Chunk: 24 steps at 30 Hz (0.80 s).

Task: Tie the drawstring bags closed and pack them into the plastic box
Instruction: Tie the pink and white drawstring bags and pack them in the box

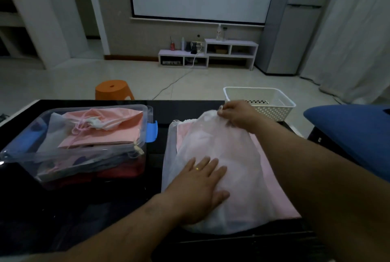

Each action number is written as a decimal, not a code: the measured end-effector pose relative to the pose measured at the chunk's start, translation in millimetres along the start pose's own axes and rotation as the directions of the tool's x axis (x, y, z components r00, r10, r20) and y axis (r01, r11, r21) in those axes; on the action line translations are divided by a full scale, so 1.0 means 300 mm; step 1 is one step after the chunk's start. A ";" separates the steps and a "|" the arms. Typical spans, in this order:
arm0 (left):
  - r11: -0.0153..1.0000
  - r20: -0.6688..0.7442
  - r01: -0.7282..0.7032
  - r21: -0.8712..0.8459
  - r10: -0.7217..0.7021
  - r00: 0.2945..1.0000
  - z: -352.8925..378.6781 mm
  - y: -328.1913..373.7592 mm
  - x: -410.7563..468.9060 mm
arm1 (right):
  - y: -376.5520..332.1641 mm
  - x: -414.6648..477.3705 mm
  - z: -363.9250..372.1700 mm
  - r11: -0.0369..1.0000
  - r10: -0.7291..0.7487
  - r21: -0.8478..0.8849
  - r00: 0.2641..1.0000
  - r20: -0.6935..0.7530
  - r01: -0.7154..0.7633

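A: Where is the white bag [221,166]?

B: Centre-right of the frame, lying on the dark tabletop [84,219], on top of a pink layer [280,187] that shows along its right edge.

A: And the hands?

B: The left hand [200,185] lies flat on the lower part of the bag, fingers straight, pressing it down. The right hand [238,114] is at the bag's upper end, fingers curled, pinching the gathered mouth; a small loop of cord pokes out beside the thumb.

A: The box [25,156]?

B: Left of the frame, clear plastic with a blue latch [152,131] on its right side. A pink bag [101,130] with loose cords lies on top inside it, and darker and red cloth sits beneath. A strip of bare tabletop separates box and white bag.

A: Anything blocking?

B: The right forearm crosses the lower right and hides part of the pink layer. The right hand overlaps the near corner of a white basket [274,103] behind it. A blue cushion [354,135] sits at the right edge and an orange stool [114,89] on the floor beyond the tabletop.
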<state>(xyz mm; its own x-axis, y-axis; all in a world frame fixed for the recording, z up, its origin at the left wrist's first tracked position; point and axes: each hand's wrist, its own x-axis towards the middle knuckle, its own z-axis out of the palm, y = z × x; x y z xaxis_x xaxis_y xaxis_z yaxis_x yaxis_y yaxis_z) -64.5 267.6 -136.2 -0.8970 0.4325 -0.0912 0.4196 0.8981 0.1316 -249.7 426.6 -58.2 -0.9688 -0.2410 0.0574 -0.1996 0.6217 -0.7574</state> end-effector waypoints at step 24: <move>0.989 -0.146 0.092 -0.113 -0.108 0.983 0.093 0.023 -0.119 | 0.067 -0.721 0.063 0.853 -0.480 -0.195 0.874 0.070 0.484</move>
<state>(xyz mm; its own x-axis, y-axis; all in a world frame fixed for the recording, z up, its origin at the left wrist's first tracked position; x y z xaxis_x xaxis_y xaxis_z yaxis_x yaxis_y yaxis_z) -25.5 260.6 -159.6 -0.9478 0.3165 0.0398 0.3168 0.9194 0.2329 -41.5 477.3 -98.2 -0.7408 -0.5616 0.3686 -0.6681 0.5588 -0.4913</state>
